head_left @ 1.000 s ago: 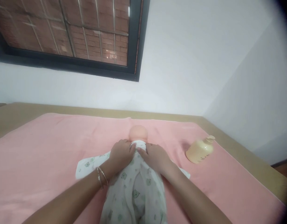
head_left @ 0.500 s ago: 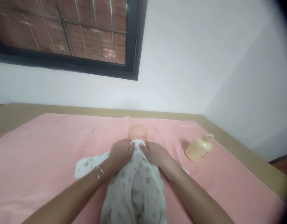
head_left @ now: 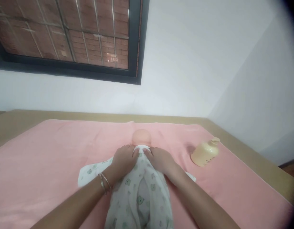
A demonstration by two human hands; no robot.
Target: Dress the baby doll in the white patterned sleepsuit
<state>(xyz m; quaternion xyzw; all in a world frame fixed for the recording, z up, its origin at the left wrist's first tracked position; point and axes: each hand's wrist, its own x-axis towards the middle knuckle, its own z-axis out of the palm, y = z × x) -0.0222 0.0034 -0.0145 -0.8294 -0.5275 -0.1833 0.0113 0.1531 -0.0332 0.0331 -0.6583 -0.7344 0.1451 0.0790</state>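
Observation:
A baby doll lies on its back in front of me, its round pinkish head (head_left: 141, 136) showing beyond the collar. White baby clothes (head_left: 143, 181) with small green bear prints cover its body, and their sleeves stretch out to both sides. My left hand (head_left: 125, 159), with thin bangles at the wrist, is closed on the clothes at the left of the collar. On the collar's other side my right hand (head_left: 160, 159) grips the fabric, thumb on top. Both thumbs nearly meet below the neck; the other fingertips are hidden.
A pink cloth (head_left: 53, 152) is spread under the doll, over a tan surface (head_left: 254, 162). To the right, a cream-yellow pump bottle (head_left: 204, 153) lies tilted on the cloth. A white wall (head_left: 180, 63) and a dark-framed barred window (head_left: 135, 41) stand behind.
The whole view has tilted up slightly, so everything sits a little lower. Both hands keep their hold at the collar, and the doll and bottle stay in place.

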